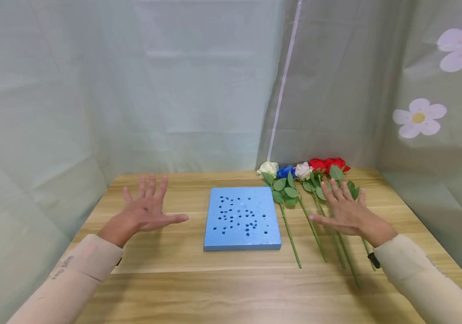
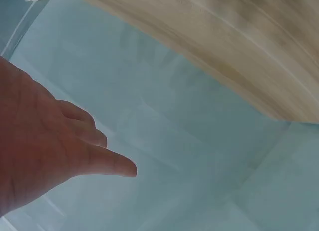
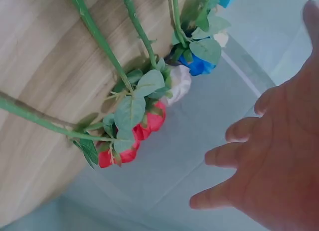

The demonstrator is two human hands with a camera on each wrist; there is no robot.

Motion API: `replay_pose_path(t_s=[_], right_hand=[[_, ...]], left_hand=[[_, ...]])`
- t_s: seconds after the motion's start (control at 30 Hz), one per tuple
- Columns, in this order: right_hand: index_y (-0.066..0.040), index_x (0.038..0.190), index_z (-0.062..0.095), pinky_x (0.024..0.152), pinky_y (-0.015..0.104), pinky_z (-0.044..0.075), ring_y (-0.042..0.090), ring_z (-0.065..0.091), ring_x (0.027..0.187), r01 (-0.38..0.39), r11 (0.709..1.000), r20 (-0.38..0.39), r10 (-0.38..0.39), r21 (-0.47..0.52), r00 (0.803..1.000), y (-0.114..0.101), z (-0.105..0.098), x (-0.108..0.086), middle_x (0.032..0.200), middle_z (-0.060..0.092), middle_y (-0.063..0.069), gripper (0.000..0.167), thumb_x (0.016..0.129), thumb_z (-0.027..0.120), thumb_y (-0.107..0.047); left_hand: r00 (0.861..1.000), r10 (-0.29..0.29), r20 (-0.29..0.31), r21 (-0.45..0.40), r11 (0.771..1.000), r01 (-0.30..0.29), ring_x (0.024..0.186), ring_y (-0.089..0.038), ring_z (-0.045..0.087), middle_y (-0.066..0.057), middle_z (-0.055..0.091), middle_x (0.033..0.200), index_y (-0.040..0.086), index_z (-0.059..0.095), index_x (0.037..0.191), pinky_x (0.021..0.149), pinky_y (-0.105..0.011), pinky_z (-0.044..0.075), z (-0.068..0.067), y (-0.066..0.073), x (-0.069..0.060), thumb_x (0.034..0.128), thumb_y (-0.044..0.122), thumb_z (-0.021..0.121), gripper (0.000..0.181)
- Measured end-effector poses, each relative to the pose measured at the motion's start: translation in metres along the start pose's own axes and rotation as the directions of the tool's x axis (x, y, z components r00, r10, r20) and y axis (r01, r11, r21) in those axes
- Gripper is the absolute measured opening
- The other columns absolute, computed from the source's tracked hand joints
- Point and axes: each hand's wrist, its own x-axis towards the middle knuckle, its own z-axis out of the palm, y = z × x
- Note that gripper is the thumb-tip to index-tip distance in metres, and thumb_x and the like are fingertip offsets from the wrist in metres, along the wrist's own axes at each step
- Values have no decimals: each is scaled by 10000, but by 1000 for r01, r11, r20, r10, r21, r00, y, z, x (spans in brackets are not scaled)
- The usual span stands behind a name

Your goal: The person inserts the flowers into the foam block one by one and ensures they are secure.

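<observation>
My left hand (image 1: 146,213) is spread over the left part of the table, fingers straight and thumb out, holding nothing. Between the two hands lies a flat blue block (image 1: 237,202) dotted with many small holes. On the right, my right hand (image 1: 346,213) hovers with fingers apart above several artificial rose stems, apparently apart from them. The roses lie side by side with heads at the back: a white rose (image 1: 269,168), a blue rose (image 1: 286,172), a pale pink rose (image 1: 304,170) and red roses (image 1: 335,164). The right hand hides parts of some stems.
The wooden table (image 1: 223,288) reaches back to a pale curtain (image 1: 198,99). Another curtain (image 1: 429,171), printed with large white flowers (image 1: 418,118), hangs along the right side. Green stems point toward the front of the table.
</observation>
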Motion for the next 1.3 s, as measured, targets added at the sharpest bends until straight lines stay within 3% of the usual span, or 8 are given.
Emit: replay_pose_path(t_s=[0.17, 0.37, 0.47, 0.6, 0.77, 0.93, 1.13, 1.3], right_hand=[[17, 1584, 67, 1045, 791, 29, 540, 61, 1448, 38, 999, -6, -38, 36, 999, 5, 3, 6, 1620, -6, 296, 996, 964, 540, -603], [111, 1542, 142, 1106, 690, 182, 567, 173, 1410, 84, 979, -15, -82, 187, 996, 7, 7, 15, 1578, 99, 368, 952, 980, 583, -518], [138, 1515, 215, 1080, 672, 274, 575, 268, 1371, 75, 971, -40, -67, 226, 997, 4, 8, 20, 1531, 219, 396, 898, 986, 596, -480], [190, 1448, 320, 1025, 647, 375, 544, 455, 1264, 75, 963, -94, -53, 260, 994, 1, 13, 26, 1406, 419, 410, 760, 984, 650, -313], [226, 1389, 382, 938, 601, 475, 504, 586, 1132, 74, 943, -122, -35, 324, 992, 3, 18, 30, 1272, 548, 399, 693, 973, 667, -249], [206, 1402, 388, 899, 560, 515, 482, 605, 1121, 16, 908, -87, 22, 419, 996, 9, 19, 33, 1238, 587, 374, 673, 987, 647, -256], [189, 1387, 430, 856, 532, 539, 444, 646, 1059, -50, 877, -49, 84, 477, 995, 24, 22, 36, 1211, 624, 336, 609, 1008, 611, -251], [232, 1335, 448, 822, 456, 571, 372, 697, 959, -141, 793, 38, 148, 592, 988, 33, 26, 36, 1188, 619, 358, 551, 1025, 576, -205]], left_hand=[[999, 35, 14, -16, 999, -35, 1452, -537, -84, -346, -84, 1595, 5, 6, 1588, 1048, -779, -60, 10, 2, 7, 780, 853, 516, 1277], [989, 144, 43, -93, 986, -139, 1458, -535, -15, -348, -22, 1599, -29, -2, 1577, 1091, -745, 43, 25, 2, 15, 801, 786, 585, 1269], [978, 193, 78, -194, 965, -175, 1462, -527, 0, -337, -21, 1605, -33, -17, 1574, 1116, -710, 91, 33, 4, 19, 808, 730, 640, 1265], [960, 241, 143, -329, 926, -183, 1475, -493, -34, -301, -61, 1618, 2, -64, 1580, 1126, -688, 119, 43, 6, 25, 813, 655, 704, 1266], [936, 311, 164, -434, 875, -215, 1500, -413, -46, -220, -95, 1643, 35, -115, 1579, 1163, -628, 99, 53, 9, 32, 806, 589, 759, 1291], [922, 339, 186, -507, 837, -206, 1515, -345, 28, -128, -95, 1662, 98, -131, 1588, 1187, -558, 123, 62, 11, 37, 789, 542, 801, 1304], [914, 354, 199, -515, 831, -210, 1507, -356, 120, -142, 38, 1666, 120, -47, 1608, 1179, -564, 169, 70, 12, 43, 765, 547, 818, 1282], [906, 373, 202, -530, 819, -219, 1502, -350, 152, -160, 130, 1653, 129, 18, 1615, 1179, -555, 181, 75, 15, 45, 755, 541, 831, 1253]])
